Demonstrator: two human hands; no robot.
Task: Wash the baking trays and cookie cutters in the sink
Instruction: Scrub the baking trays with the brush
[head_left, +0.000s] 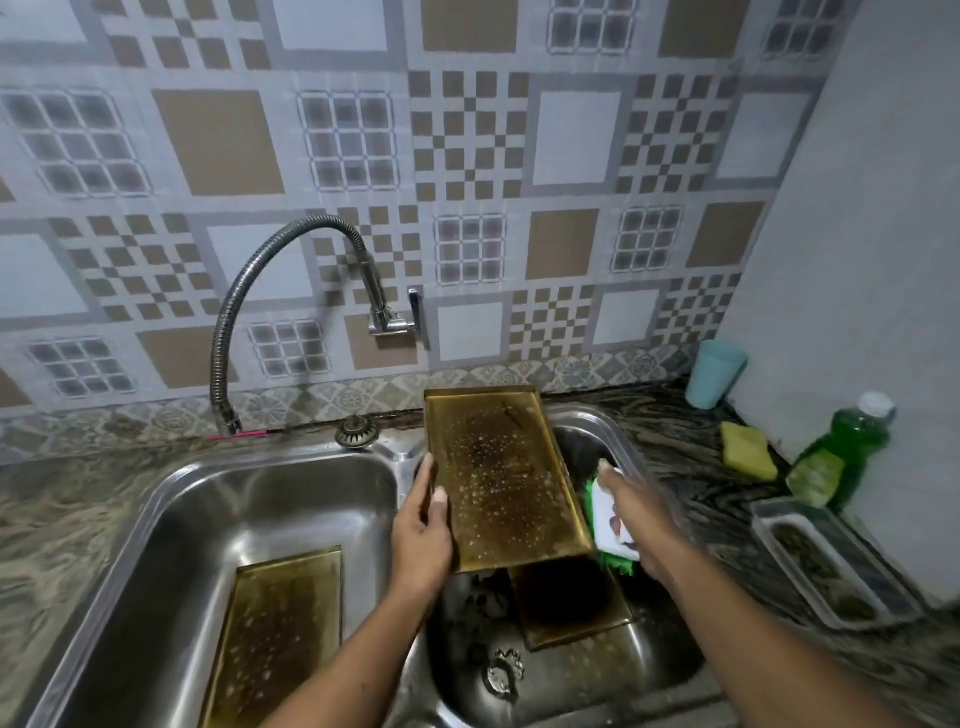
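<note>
The head view looks down on a steel double sink (156, 499) under a tiled wall. The left hand (423, 530) grips the left long edge of a greasy, gold-coloured baking tray (498, 478), thumb laid on its speckled upper face and fingers curled behind, holding it tilted above the right basin with its far end up by the wall. The right hand (628, 499), somewhat blurred, is curled round a green scrubber with a white label (610, 525), just beside the tray's right edge; whether the bristles touch the metal I cannot tell. A second tray (566, 608) lies flat in the right basin below the held one, and a third (275, 634) lies in the left basin. A small metal shape (504, 670) near the right basin's bottom may be a cookie cutter or the drain; it is too unclear to say. The flexible-hose tap (291, 291) shows no running water. On the counter at right stand a green dish-soap bottle (841, 452), a yellow sponge (748, 449), a blue cup (714, 374) and a clear plastic container (831, 566). This looks like the scrubbing of the first tray. The next move probably calls for bringing the scrubber onto the spotted face while the left hand braces the tray.
</note>
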